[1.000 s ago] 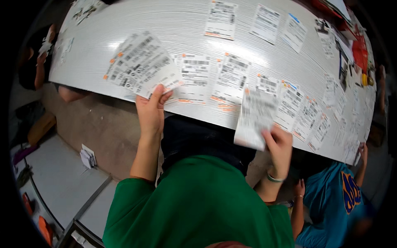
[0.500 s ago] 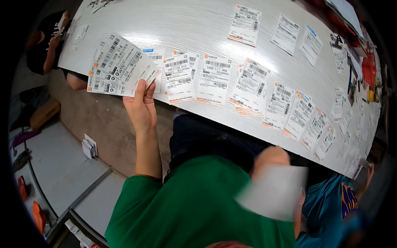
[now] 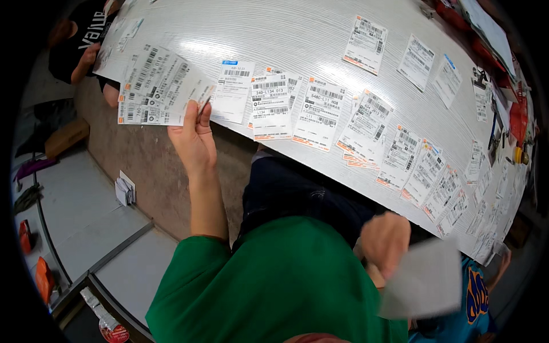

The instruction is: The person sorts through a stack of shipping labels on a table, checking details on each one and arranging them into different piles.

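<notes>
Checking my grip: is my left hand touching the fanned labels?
Touching. The head view shows the left hand gripping the fanned labels near their lower right end, thumb on top.

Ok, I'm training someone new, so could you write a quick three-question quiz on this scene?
1. Which hand holds the fan of labels?
2. True or false: the right hand's paper lies flat on the tabletop.
3. The top strip of the label just right of the fan is: a) red, b) blue, c) green?

Key: 1. Left hand. 2. False; the right hand holds the paper off the tabletop. 3. b.
</notes>
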`<act>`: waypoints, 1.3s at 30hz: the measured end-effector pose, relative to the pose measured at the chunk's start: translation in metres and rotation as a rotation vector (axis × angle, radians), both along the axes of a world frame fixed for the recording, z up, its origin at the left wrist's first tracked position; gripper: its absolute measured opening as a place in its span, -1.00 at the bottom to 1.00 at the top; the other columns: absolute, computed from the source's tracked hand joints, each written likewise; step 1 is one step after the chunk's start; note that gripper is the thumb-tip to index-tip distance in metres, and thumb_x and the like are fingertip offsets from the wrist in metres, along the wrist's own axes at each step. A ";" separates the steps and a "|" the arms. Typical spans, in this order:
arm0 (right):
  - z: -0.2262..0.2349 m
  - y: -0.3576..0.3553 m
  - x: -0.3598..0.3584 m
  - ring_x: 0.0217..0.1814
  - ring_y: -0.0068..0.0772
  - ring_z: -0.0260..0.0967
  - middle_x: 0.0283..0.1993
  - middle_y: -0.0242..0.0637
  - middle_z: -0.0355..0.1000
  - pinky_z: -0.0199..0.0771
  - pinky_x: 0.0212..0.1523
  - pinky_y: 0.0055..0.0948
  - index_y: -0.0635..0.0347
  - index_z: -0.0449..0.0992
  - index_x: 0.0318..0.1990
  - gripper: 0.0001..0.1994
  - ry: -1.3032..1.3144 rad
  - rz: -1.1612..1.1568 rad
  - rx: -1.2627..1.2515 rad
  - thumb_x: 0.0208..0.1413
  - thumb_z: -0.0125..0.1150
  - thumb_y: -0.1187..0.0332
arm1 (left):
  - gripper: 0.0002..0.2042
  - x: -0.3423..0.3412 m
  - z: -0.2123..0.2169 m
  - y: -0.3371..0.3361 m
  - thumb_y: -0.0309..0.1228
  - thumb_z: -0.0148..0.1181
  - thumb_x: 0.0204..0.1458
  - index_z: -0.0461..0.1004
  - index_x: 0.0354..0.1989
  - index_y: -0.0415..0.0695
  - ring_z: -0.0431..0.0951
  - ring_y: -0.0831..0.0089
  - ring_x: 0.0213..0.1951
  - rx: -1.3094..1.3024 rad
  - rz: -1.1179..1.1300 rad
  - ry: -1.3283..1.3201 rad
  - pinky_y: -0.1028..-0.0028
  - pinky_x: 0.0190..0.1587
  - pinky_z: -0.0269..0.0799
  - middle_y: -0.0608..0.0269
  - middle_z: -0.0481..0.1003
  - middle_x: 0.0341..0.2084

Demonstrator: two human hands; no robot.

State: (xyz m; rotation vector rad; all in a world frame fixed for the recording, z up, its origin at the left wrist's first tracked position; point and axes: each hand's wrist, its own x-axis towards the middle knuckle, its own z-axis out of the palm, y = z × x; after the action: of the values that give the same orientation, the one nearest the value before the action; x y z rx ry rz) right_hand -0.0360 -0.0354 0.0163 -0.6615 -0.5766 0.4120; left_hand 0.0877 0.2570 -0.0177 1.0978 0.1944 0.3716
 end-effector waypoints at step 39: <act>-0.027 0.075 0.062 -0.65 -0.79 0.14 -0.66 -0.45 0.31 0.13 -0.63 -0.74 0.36 0.40 -0.48 -0.86 0.304 -0.690 -1.142 0.02 0.13 0.45 | -0.72 -0.065 -0.026 -0.055 -0.52 0.01 0.03 0.29 -0.08 -0.35 0.49 0.47 -0.24 -0.087 -0.639 0.511 0.55 -0.26 0.48 0.12 0.44 -0.23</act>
State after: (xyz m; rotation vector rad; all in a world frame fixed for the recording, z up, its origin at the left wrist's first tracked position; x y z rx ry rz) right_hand 0.0264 0.0396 -0.0109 -1.7788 0.2648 0.1426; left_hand 0.0226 0.2018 -0.0433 1.0907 0.2927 -0.4904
